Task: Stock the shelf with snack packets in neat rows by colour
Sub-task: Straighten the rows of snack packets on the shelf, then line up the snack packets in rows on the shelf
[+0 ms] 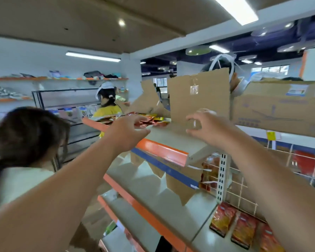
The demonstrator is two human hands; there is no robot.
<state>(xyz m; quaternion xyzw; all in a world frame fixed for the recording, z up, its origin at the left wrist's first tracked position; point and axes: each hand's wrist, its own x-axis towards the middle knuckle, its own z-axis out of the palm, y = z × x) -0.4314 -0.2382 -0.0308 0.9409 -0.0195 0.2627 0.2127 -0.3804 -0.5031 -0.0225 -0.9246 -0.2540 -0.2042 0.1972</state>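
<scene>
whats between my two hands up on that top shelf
In the head view, mostly bare pale shelf top lies between the left hand and right hand. The red snack packets lie just behind that gap, on the left hand's side.

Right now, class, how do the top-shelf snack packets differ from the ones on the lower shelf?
The top packets lie jumbled in a heap; the lower packets sit side by side in a row. The top packets are beside cardboard; the lower packets are by a wire grid. Both are mainly red.
</scene>
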